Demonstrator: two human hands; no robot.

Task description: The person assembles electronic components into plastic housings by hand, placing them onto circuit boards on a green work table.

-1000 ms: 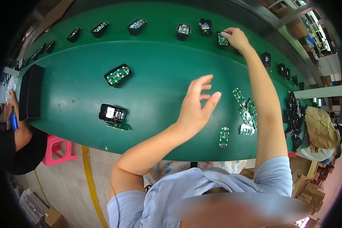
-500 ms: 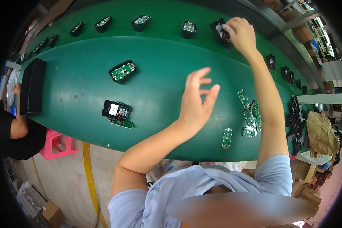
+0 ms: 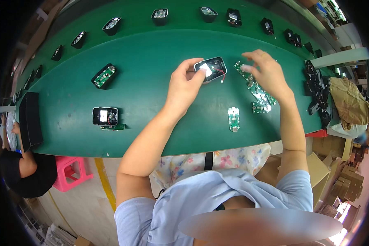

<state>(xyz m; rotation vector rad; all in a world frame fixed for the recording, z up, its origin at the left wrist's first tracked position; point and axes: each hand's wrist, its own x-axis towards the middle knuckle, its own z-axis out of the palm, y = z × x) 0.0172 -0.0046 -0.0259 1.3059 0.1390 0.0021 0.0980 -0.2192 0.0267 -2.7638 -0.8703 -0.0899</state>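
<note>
Above the middle of the table, my left hand (image 3: 183,85) grips a black casing (image 3: 219,65) with a pale rim. Inside it sit a white block and thin red wires, and a small plug dangles from its lower edge. My right hand (image 3: 267,73) hovers over a loose pile of green circuit boards (image 3: 258,91). Its thumb and fingers are apart beside the topmost board (image 3: 241,70); whether the thumb touches that board I cannot tell. Nearer me lies a single circuit board (image 3: 233,119).
At the left are a casing with a board in it (image 3: 104,76) and an open casing (image 3: 105,116) with a board beside it. Several casings (image 3: 160,16) line the far green strip. A black box (image 3: 30,119) stands at the left end, near another person's arm (image 3: 26,158). Black parts (image 3: 313,88) heap at the right.
My right hand has come back from the far strip to the circuit boards. A casing is now in my left hand, which was empty before. The view has shifted somewhat.
</note>
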